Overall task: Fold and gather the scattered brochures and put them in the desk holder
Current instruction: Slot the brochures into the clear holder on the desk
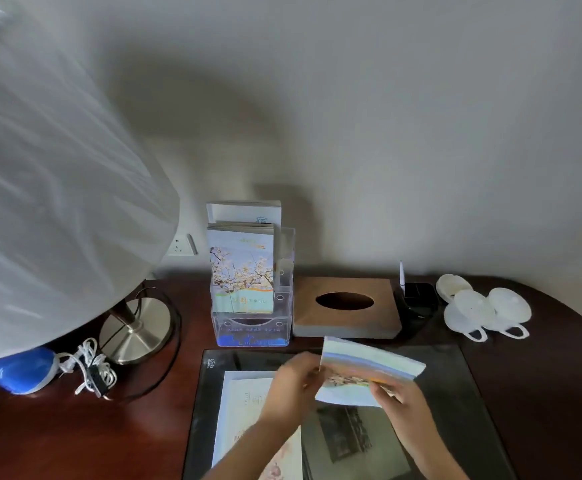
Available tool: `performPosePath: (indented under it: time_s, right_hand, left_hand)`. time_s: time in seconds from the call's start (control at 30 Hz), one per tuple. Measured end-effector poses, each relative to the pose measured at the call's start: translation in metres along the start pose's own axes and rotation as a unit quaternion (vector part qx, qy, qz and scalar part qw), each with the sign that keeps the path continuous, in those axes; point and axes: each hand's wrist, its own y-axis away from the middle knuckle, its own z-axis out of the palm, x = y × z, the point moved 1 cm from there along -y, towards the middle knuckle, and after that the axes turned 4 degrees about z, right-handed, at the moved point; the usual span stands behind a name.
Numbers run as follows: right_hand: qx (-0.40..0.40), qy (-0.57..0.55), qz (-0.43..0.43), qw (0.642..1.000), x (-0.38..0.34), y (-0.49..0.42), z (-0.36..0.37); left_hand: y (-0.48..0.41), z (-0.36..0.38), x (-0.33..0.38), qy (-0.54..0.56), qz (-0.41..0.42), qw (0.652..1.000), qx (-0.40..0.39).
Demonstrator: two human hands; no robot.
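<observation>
A clear acrylic desk holder (284, 299) stands at the back of the desk with blossom-printed brochures (241, 268) upright in its tiers. Above the dark glass desk pad (455, 393) I hold a folded brochure (369, 367) with pale stripes and a blossom picture. My left hand (294, 386) pinches its left edge and my right hand (398, 396) grips its lower edge. More unfolded brochures (244, 410) lie flat on the pad under my left forearm, partly hidden.
A wooden tissue box (346, 304) sits right of the holder, then a black pen stand (417, 299) and white shell-like dishes (483, 306). At left are a lamp base (137, 327), its large shade (57, 185), a blue object (21, 370) and a coiled white cable (90, 367).
</observation>
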Motion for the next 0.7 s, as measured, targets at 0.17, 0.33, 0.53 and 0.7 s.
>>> performPosePath:
  time_s: [0.17,0.33,0.53,0.7]
  right_hand:
    - [0.050,0.075,-0.228,0.969,-0.119,-0.042,0.039]
    - [0.042,0.121,-0.305,0.944,-0.206,-0.087,0.088]
    - [0.060,0.145,-0.317,0.935,-0.224,-0.112,0.135]
    - [0.079,0.168,-0.298,0.936,-0.206,-0.120,0.148]
  left_hand:
    - [-0.053,-0.122,0.012,-0.059,0.021,0.990,0.130]
    - [-0.092,-0.204,0.027,-0.012,-0.003,0.971,0.240]
    - [-0.107,-0.217,0.020,0.066,-0.033,0.947,0.314]
    - [-0.106,-0.213,-0.013,0.032,-0.086,0.948,0.304]
